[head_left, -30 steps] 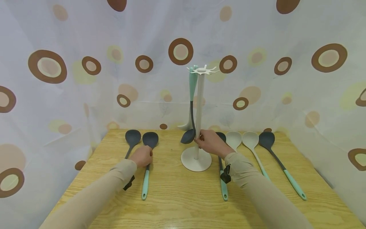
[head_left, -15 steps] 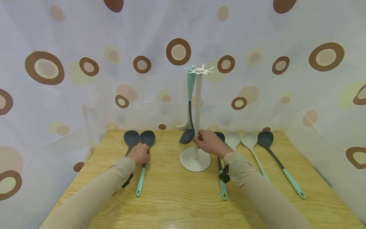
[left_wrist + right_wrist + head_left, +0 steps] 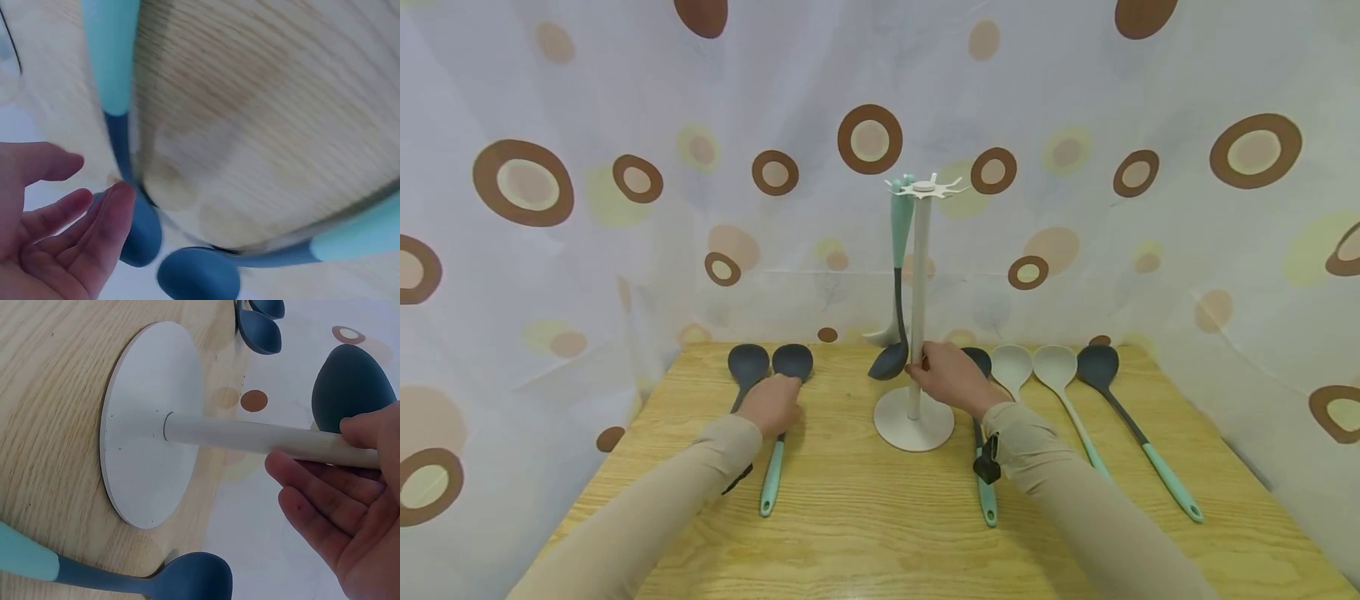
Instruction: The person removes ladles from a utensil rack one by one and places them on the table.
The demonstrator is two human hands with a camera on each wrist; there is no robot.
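My left hand [image 3: 772, 406] is over a dark-bowled ladle [image 3: 142, 234] with a mint handle, which lies on the table. In the left wrist view its fingertips are right at the ladle's neck, with the thumb held apart from the fingers. My right hand [image 3: 953, 377] grips the lower pole of a white utensil stand [image 3: 920, 283], thumb on one side and fingers on the other. From the stand's hooked top hangs a dark ladle [image 3: 891, 361] by its mint handle. Behind it hangs a utensil with a white head [image 3: 883, 335], partly hidden.
Another dark ladle [image 3: 748, 363] lies left of my left hand, its handle hidden by the arm. Right of the stand lie a dark ladle [image 3: 988, 498], two white ladles [image 3: 1011, 367] and a further dark one [image 3: 1098, 367]. A patterned curtain [image 3: 820, 67] rises behind the wooden table [image 3: 850, 517].
The ladle under my left hand has swung its handle end slightly left. My left hand's fingers look looser than before. My right hand stays on the pole.
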